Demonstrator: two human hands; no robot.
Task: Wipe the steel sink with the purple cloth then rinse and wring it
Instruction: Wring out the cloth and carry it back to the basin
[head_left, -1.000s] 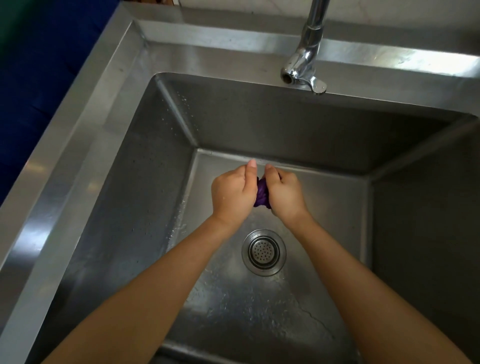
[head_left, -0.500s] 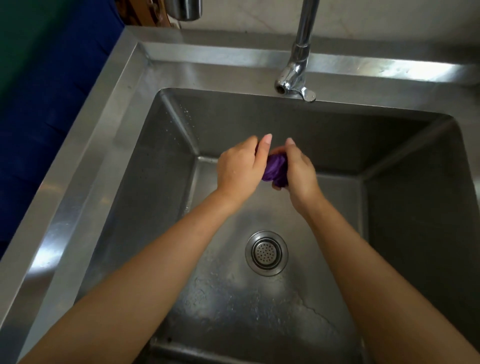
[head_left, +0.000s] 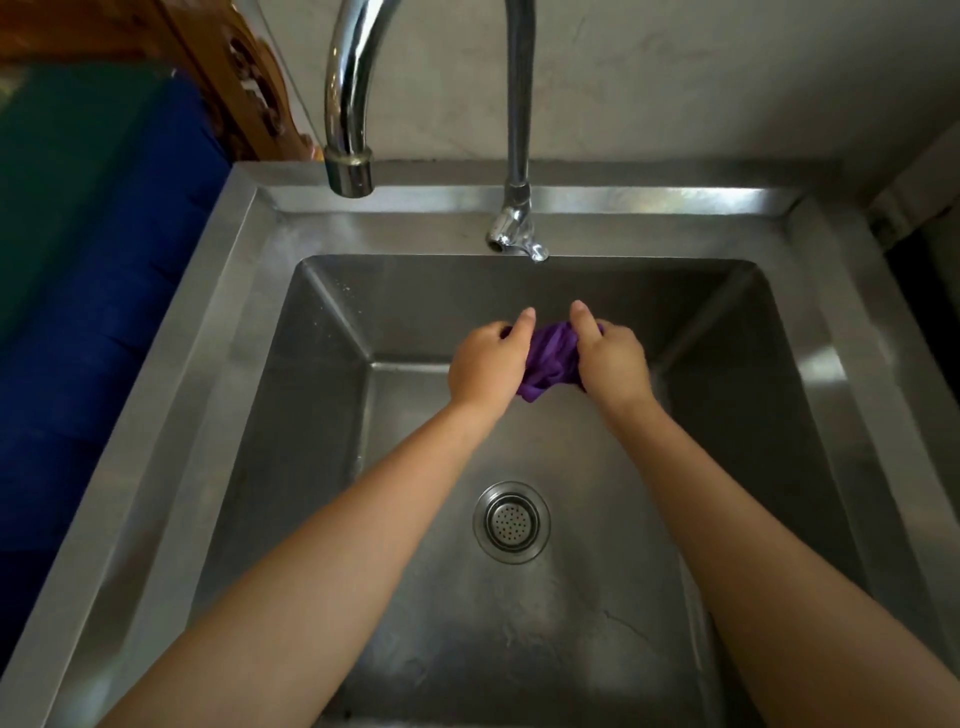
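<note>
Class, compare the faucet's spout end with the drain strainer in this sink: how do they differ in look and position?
The spout end is a smooth closed-sided cylinder; the drain strainer is a flat disc pierced with small holes. The spout end hangs above the sink's back left rim; the strainer sits in the basin floor between the forearms. Both are shiny metal.

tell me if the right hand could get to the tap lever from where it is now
Probably yes. The right hand is gripping the purple cloth with the left hand, but nothing stands between it and the tap lever; it would need to let go first.
</note>
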